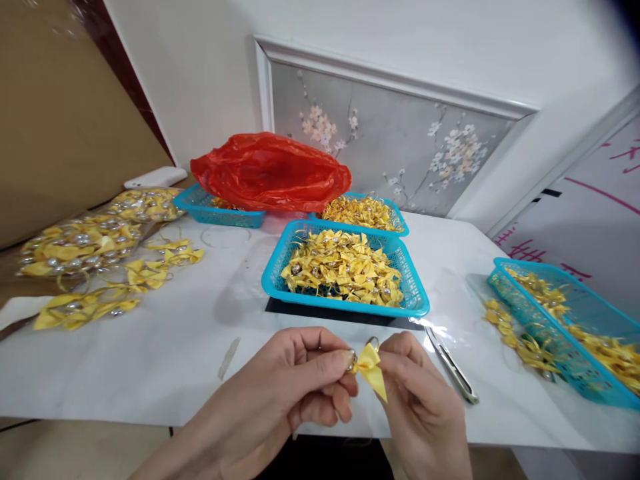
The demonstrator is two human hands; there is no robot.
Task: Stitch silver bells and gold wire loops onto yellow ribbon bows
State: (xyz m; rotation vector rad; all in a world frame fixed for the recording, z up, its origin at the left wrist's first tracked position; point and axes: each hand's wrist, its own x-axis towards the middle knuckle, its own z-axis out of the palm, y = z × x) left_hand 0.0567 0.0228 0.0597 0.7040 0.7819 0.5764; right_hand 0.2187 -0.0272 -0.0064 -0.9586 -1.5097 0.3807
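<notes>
Both hands' grip pinches yellow ribbon bow, tail pointing down-right.

No legible text, labels or numbers anywhere.

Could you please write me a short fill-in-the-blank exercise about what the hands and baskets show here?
1. Both hands pinch one small ribbon bow coloured ____.
2. The basket nearest the hands is coloured ____.
3. A crumpled plastic bag coloured ____ lies at the back.
4. Small scissors lie beside the ____ hand.

Missing words: yellow; blue; red; right
</notes>
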